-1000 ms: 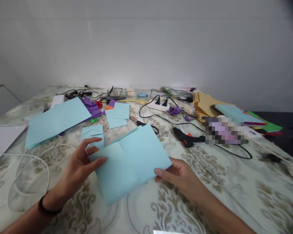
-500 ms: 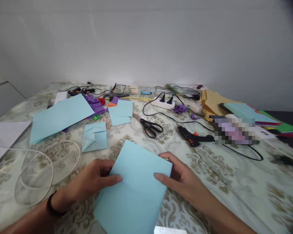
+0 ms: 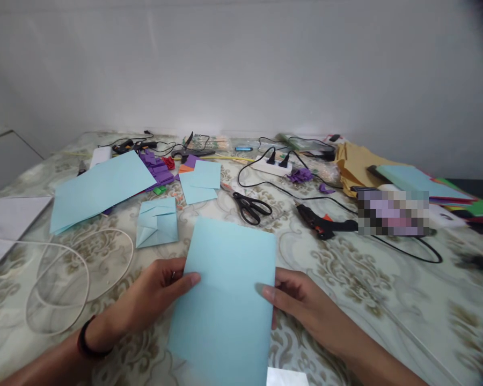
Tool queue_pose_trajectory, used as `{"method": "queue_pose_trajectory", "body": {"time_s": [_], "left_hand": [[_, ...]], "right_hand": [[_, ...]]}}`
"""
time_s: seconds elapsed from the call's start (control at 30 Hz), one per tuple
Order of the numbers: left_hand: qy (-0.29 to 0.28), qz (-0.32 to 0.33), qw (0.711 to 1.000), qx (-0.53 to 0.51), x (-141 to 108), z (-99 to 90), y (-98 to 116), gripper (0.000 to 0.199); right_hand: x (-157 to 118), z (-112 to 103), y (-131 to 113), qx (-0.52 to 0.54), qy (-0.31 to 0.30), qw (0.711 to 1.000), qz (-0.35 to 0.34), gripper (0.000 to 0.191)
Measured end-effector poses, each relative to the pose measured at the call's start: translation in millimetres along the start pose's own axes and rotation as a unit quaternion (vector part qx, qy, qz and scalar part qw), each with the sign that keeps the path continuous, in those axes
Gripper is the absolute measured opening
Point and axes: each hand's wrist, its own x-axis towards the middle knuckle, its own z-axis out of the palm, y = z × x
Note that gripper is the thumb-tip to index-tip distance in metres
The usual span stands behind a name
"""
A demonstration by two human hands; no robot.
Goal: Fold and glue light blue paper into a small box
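A light blue sheet of paper is held up over the table between both hands. My left hand grips its left edge, thumb on the front and fingers behind. On the right edge, my right hand pinches it the same way, with the fingers partly hidden behind the paper. Just beyond the sheet lies a folded light blue paper piece. Two smaller blue paper squares overlap farther back, beside black-handled scissors.
A black glue gun lies to the right, near a white power strip with cords. Large blue sheets and a looped white cable are on the left. Brown paper and coloured sheets are stacked at the right.
The blue sheet has turned and now stands straighter, its top edge nearly level. My right hand has moved slightly down along with its edge; both hands still hold it.
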Motion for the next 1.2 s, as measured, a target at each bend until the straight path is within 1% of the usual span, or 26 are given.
{"method": "queue_pose_trajectory", "body": {"time_s": [0.1,0.2,0.3,0.37,0.43,0.5,0.57,0.73,0.83,0.97,1.07,1.2], "left_hand": [[-0.038,-0.009,0.999,0.037,-3,1.2,2,0.049],[-0.055,-0.024,0.995,0.078,-5,1.4,5,0.050],[-0.066,-0.019,0.994,0.082,-5,1.3,7,0.050],[-0.047,-0.004,0.998,0.035,-4,1.2,7,0.044],[0.007,0.011,1.000,-0.026,-1,0.8,5,0.035],[0.069,0.026,0.996,-0.058,1,0.2,3,0.038],[0.107,0.041,0.992,-0.055,2,-0.7,2,0.042],[0.128,0.065,0.990,-0.015,0,-1.5,-1,0.030],[0.132,0.073,0.989,-0.008,-1,-0.8,-1,0.028],[0.136,0.077,0.988,-0.004,-1,0.8,-1,0.026],[0.132,0.067,0.989,0.008,-1,1.9,-1,0.025],[0.132,0.063,0.989,0.007,-3,3.0,-4,0.024]], "right_hand": [[-2,0,-1,-0.027,0.028,0.999,0.003,0.049],[-4,1,-3,-0.046,0.057,0.997,-0.006,0.048],[-5,2,-6,-0.052,0.055,0.997,-0.001,0.048],[-6,2,-7,-0.049,0.035,0.998,0.014,0.047],[-6,2,-7,-0.045,0.013,0.999,0.023,0.046],[-6,2,-5,-0.050,-0.003,0.998,0.025,0.045],[-7,1,-4,-0.055,-0.010,0.998,0.027,0.044],[-6,-1,-3,-0.046,-0.010,0.998,0.032,0.042],[-6,0,-5,-0.049,-0.003,0.998,0.028,0.043],[-6,2,-5,-0.040,0.033,0.999,0.017,0.048],[-7,3,-3,-0.039,0.061,0.997,0.030,0.052],[-8,3,1,-0.052,0.083,0.994,0.040,0.053]]}}
